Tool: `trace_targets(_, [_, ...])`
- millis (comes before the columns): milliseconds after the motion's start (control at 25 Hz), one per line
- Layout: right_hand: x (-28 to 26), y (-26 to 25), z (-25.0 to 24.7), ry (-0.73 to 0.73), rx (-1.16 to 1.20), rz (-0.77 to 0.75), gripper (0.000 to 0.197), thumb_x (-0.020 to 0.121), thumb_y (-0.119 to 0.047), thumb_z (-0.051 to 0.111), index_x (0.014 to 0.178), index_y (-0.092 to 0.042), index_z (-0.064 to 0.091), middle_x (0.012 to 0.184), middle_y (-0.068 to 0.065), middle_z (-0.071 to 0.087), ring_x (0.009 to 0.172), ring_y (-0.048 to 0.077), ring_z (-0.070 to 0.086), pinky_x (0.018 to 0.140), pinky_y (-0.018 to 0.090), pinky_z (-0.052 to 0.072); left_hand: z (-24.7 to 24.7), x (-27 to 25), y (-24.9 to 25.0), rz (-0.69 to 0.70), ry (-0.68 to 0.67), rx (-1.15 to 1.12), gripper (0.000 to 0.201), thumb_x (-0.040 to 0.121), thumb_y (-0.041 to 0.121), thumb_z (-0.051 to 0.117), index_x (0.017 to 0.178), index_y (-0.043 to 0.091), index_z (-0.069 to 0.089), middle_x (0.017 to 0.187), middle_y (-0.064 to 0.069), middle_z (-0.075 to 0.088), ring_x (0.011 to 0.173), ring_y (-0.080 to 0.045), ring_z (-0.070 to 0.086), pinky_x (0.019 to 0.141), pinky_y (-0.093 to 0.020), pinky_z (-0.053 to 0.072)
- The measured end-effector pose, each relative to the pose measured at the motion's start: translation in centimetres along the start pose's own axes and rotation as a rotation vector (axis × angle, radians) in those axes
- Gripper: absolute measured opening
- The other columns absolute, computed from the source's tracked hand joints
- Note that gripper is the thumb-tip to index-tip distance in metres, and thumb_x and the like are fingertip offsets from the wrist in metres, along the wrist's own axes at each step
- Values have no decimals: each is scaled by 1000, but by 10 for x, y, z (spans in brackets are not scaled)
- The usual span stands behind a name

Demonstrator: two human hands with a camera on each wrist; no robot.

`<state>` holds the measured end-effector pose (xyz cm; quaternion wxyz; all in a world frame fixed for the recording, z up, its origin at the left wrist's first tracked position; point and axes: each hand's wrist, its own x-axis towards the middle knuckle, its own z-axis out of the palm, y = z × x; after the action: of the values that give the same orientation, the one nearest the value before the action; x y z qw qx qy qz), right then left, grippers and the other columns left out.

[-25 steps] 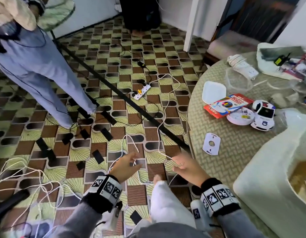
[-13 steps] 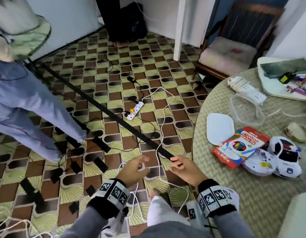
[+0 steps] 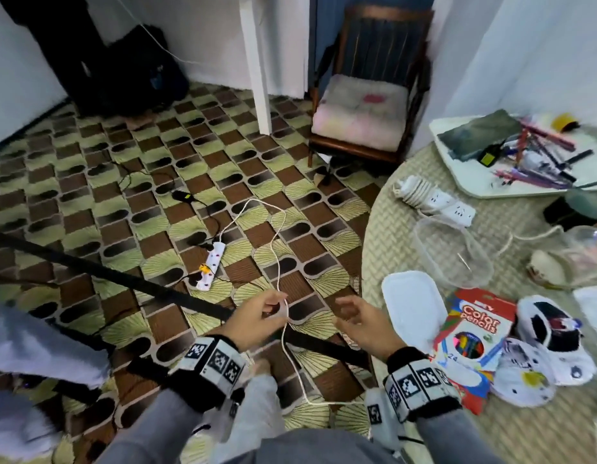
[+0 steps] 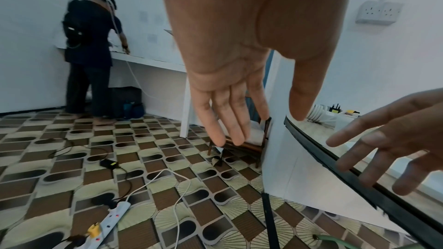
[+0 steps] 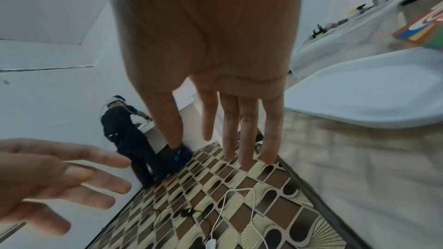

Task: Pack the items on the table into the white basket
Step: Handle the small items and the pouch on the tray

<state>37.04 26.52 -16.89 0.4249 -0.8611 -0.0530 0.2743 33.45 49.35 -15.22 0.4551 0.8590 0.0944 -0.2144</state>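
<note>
Now | color pencils box (image 3: 471, 333) just beside right hand (image 3: 360, 324) (apart) | fingers relaxed

Color pencils box (image 3: 471, 343) flat on table (image 3: 384, 229), between white lid (image 3: 412, 306) and toy car (image 3: 551, 333).

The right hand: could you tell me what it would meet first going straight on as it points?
Probably nothing close: the right hand points over the floor toward the far wooden chair, with the left hand off to its side. Depth is unclear.
</note>
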Motion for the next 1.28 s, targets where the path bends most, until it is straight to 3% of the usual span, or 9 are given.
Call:
trace_targets(80, [19, -8, -4, 85, 60, 24, 39, 89, -18, 65, 126, -11, 53, 107, 2, 61, 100, 13, 57, 81, 18, 42, -20, 33, 5, 45, -48, 30, 37, 89, 18, 64, 123, 23, 52, 124, 4, 55, 115, -11, 51, 92, -24, 38])
trace_targets(240, [54, -23, -13, 262, 149, 91, 39, 89, -21, 66, 125, -14, 54, 105, 5, 60, 88, 13, 57, 72, 16, 42, -59, 99, 20, 119, -168, 60, 38, 87, 18, 66, 121, 27, 52, 125, 0, 56, 118, -16, 52, 103, -37, 42])
trace_targets(360, [75, -35, -14, 360, 212, 151, 41, 90, -25, 65, 128, -18, 52, 112, 5, 60, 95, 13, 57, 75, 19, 42, -84, 139, 36, 183, -240, 140, 41, 89, 21, 64, 128, 25, 50, 124, 3, 53, 112, -16, 52, 95, -34, 43])
trace_targets(520, [102, -53, -13, 421, 188, 218, 45, 91, -32, 62, 131, -21, 47, 109, -3, 55, 98, 12, 55, 81, 23, 45, -109, 186, 51, 255, -306, 234, 43, 89, 24, 64, 129, 24, 50, 124, 3, 54, 115, -11, 49, 95, -29, 41])
trace_targets(600, [115, -58, -15, 446, 200, 237, 47, 91, -33, 62, 133, -20, 46, 112, -1, 56, 100, 12, 55, 85, 26, 46, -112, 206, 57, 269, -344, 257, 43, 89, 23, 64, 129, 24, 50, 124, 1, 54, 112, -11, 50, 92, -26, 40])
trace_targets(760, [141, -59, -36, 505, 255, 254, 48, 91, -32, 62, 134, -20, 45, 124, 5, 56, 99, 12, 55, 79, 23, 44, -110, 248, 78, 290, -418, 263, 41, 89, 19, 64, 128, 21, 51, 120, -2, 56, 108, -13, 53, 86, -23, 44])
trace_targets(1040, [205, -54, -102, 552, 292, 274, 49, 90, -33, 61, 135, -18, 45, 128, 9, 55, 113, 20, 55, 95, 41, 50, -98, 343, 137, 295, -508, 233, 35, 88, 22, 66, 120, 30, 53, 119, 1, 57, 114, -15, 54, 98, -36, 45])
trace_targets(1280, [246, -55, -158, 582, 308, 254, 46, 91, -29, 62, 132, -17, 47, 124, 6, 57, 104, 15, 57, 88, 29, 50, -90, 402, 200, 327, -515, 209, 33, 87, 22, 66, 117, 31, 54, 114, 3, 59, 109, -11, 56, 95, -33, 47])
